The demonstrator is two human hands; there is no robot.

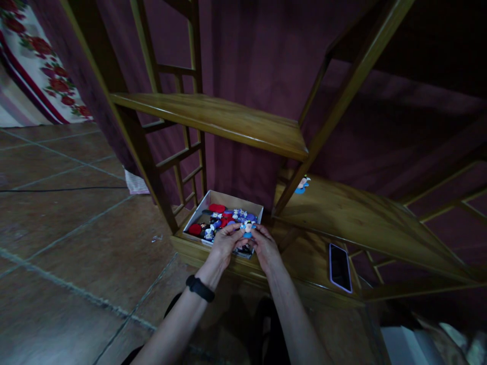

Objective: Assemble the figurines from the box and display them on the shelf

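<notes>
Left hand point(227, 239) and right hand point(265, 245) both gripping a small figurine point(248, 229) between fingertips, figurine above the box point(235, 197) of toys point(222, 218), phone point(340, 267) at right, second figurine point(302, 185) on the shelf point(335, 205).

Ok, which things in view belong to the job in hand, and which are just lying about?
Part of the job:
- blue-based figurine, held by left hand and right hand
- box of figurines under the hands
- probably the lone figurine on the shelf, also blue-based

Apparently just lying about:
- phone
- black cable
- flowered cloth
</notes>
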